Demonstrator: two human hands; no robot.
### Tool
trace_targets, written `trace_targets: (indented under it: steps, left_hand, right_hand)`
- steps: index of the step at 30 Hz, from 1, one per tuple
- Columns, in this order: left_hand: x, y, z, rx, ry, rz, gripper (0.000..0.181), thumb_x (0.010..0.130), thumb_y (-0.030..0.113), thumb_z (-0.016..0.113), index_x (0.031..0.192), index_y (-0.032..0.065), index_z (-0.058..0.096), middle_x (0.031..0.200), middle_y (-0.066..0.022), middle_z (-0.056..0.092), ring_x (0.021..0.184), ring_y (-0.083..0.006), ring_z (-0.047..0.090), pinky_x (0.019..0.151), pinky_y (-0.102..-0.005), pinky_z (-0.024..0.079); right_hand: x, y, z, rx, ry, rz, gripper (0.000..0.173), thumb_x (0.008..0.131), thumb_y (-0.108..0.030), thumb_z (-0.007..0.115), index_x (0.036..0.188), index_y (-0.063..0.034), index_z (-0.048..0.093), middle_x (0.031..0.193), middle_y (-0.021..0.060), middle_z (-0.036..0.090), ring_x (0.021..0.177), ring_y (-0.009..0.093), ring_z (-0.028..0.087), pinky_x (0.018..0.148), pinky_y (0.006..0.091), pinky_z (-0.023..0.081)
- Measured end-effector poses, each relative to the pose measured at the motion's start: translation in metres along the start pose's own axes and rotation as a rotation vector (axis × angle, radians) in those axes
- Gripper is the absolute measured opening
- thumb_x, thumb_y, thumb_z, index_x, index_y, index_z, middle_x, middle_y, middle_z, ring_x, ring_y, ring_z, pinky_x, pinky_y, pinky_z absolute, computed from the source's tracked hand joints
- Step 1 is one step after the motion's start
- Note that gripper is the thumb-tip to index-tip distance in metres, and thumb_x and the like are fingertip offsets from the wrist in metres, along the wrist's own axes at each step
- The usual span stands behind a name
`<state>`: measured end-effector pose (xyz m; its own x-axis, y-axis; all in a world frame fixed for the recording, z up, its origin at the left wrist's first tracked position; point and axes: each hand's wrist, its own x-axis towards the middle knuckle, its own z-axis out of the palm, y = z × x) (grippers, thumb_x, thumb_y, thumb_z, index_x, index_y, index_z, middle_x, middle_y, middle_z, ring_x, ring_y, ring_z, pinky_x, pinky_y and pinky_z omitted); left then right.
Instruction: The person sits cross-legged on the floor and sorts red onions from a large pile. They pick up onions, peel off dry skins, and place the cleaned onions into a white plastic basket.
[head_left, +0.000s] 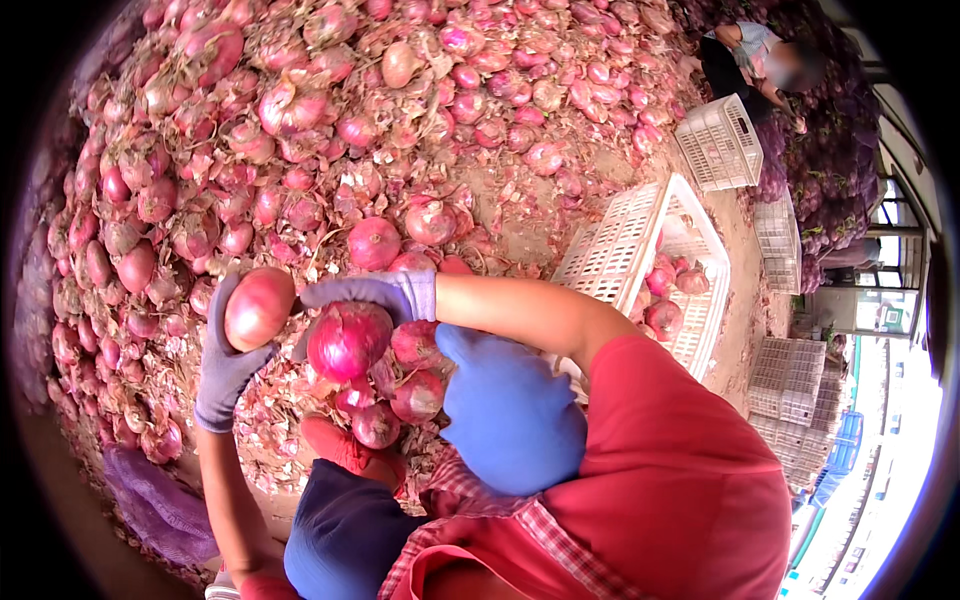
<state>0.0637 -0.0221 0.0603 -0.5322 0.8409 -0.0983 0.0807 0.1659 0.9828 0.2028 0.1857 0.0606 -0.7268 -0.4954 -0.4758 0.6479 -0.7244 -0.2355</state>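
My left hand (227, 373), in a grey-purple glove, grips a pale pink-brown onion (260, 309) between thumb and fingers. Beside it my right hand (367, 291), gloved alike, is wrapped around a large glossy red onion (349, 343); its lower fingers are partly hidden behind the bulb. The right fingertips come close to the pale onion, and I cannot tell if they touch it. Just beyond and below the right hand, loose red onions (418, 396) lie between my blue-clad knees and my red shoe (337, 442). Another red onion (374, 243) rests above the right wrist.
A large heap of red onions (292, 112) with dry skins spreads ahead and left. To my right, a tilted white plastic crate (611, 244) holds several onions. Purple mesh netting (161, 510) lies lower left. Farther off, a person (742, 56) works near another crate (720, 142); stacked crates (787, 382) stand beyond.
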Motion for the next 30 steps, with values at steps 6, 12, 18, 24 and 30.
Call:
trace_targets:
  steps: [6,12,18,24,30]
  left_hand:
    - [0.042,0.131,0.066,-0.114,-0.327,0.124,0.083,0.070,0.018,0.077,0.138,0.0009,0.032,0.139,-0.0126,0.037,0.132,-0.0232,0.031,0.110,-0.0347,0.023]
    - [0.049,0.183,0.204,-0.722,-0.380,-0.032,0.045,0.096,0.027,0.044,0.132,0.0006,0.037,0.129,-0.0140,0.047,0.121,-0.0220,0.045,0.103,-0.0327,0.035]
    - [0.043,0.198,0.277,-0.180,-0.331,0.147,0.045,0.096,0.036,0.045,0.121,-0.0019,0.051,0.118,-0.0098,0.055,0.108,-0.0155,0.051,0.095,-0.0276,0.040]
    - [0.022,0.225,0.335,0.268,-0.173,0.467,0.027,0.095,0.020,0.046,0.107,0.0010,0.060,0.096,-0.0085,0.064,0.090,-0.0171,0.059,0.082,-0.0293,0.045]
    - [0.029,0.206,0.364,-0.174,0.002,0.207,0.023,0.092,0.021,0.050,0.096,0.0023,0.062,0.071,-0.0008,0.056,0.063,-0.0089,0.047,0.057,-0.0251,0.040]
  right_hand:
    - [-0.111,-0.010,0.003,-0.087,-0.136,-0.394,0.051,0.085,-0.040,0.063,0.121,-0.0062,0.050,0.109,0.0066,0.061,0.093,0.016,0.062,0.085,0.0339,0.051]
    - [-0.234,0.040,-0.011,-0.111,-0.175,-0.558,0.059,0.085,-0.040,0.059,0.126,0.0007,0.045,0.110,0.0149,0.061,0.095,0.025,0.063,0.086,0.0365,0.051]
    - [-0.290,0.107,-0.010,0.155,-0.179,-0.812,0.060,0.086,-0.041,0.058,0.121,0.0059,0.047,0.108,0.0200,0.061,0.093,0.032,0.063,0.085,0.0432,0.052]
    - [-0.334,0.156,-0.017,0.164,-0.099,-0.827,0.054,0.086,-0.039,0.057,0.115,0.0061,0.050,0.103,0.0194,0.062,0.092,0.030,0.063,0.083,0.0402,0.052]
    - [-0.351,0.182,-0.008,-0.032,-0.117,-0.948,0.055,0.083,-0.038,0.059,0.115,0.0059,0.050,0.104,0.0207,0.062,0.091,0.028,0.064,0.082,0.0370,0.052]
